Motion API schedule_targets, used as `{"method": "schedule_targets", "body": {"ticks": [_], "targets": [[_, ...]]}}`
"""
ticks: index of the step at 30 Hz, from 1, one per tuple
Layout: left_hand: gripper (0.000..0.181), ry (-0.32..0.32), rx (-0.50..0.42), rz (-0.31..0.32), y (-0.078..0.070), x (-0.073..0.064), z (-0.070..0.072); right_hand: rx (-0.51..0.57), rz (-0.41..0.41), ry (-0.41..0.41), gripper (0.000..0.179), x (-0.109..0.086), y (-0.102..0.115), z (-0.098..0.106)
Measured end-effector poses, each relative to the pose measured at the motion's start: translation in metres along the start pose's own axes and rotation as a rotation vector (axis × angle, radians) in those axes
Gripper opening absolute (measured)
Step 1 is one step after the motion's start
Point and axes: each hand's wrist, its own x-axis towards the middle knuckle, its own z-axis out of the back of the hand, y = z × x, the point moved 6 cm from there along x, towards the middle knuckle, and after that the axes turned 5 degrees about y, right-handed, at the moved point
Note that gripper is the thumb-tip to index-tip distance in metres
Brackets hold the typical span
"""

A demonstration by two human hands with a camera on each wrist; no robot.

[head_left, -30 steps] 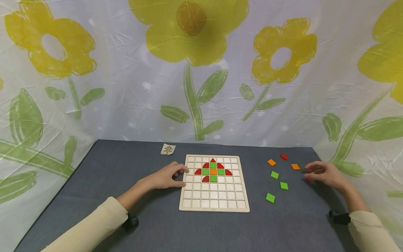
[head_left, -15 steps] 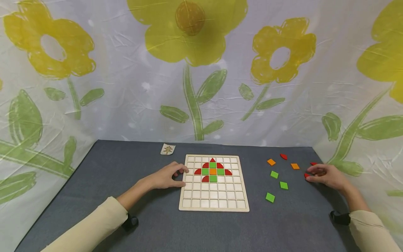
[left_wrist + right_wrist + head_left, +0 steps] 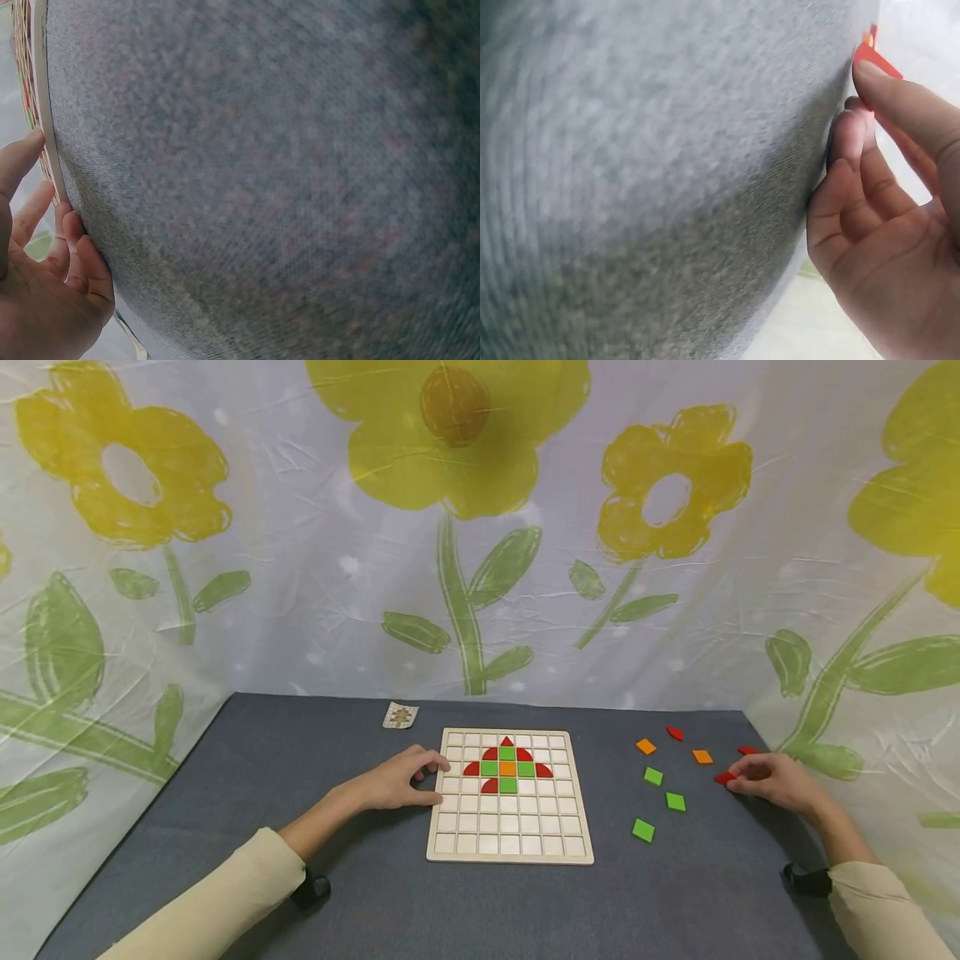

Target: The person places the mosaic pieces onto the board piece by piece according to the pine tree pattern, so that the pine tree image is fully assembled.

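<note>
At the right of the head view, my right hand (image 3: 776, 779) pinches a red quarter-round tile (image 3: 725, 777) between thumb and fingers. The right wrist view shows this red tile (image 3: 871, 66) at the thumb tip, the other fingers bent close to the cloth. My left hand (image 3: 393, 779) rests at the left edge of a wooden grid board (image 3: 510, 861), thumb and fingertips touching its rim. Green, red and orange tiles fill several cells in the board's upper middle. In the left wrist view, the fingers of the left hand (image 3: 56, 277) lie along the board's edge (image 3: 46, 97).
Loose tiles lie right of the board: green squares (image 3: 676, 802), orange squares (image 3: 647, 747) and a red piece (image 3: 675, 733). Another red piece (image 3: 747, 750) is just behind the right hand. A small patterned card (image 3: 401, 715) lies behind the board on the dark cloth (image 3: 315, 735).
My right hand has moved down slightly and now pinches a red tile that lay by its fingertips. A red piece behind that hand has come into sight. The left hand has stayed put.
</note>
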Motion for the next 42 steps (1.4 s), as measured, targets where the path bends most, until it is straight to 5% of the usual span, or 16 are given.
{"method": "schedule_targets", "body": {"ticks": [11,20,42], "targets": [[0.045,0.001,0.002,-0.006,-0.003,0.000,0.001,0.063,0.064,-0.033,0.022,0.003,0.028,0.000],[0.045,-0.001,0.004,0.002,0.001,-0.001,0.000,0.103,0.191,-0.083,0.015,0.007,0.063,-0.005],[0.045,-0.002,0.006,-0.005,-0.005,-0.001,0.002,0.418,0.354,0.231,0.010,0.032,0.130,-0.058]]}}
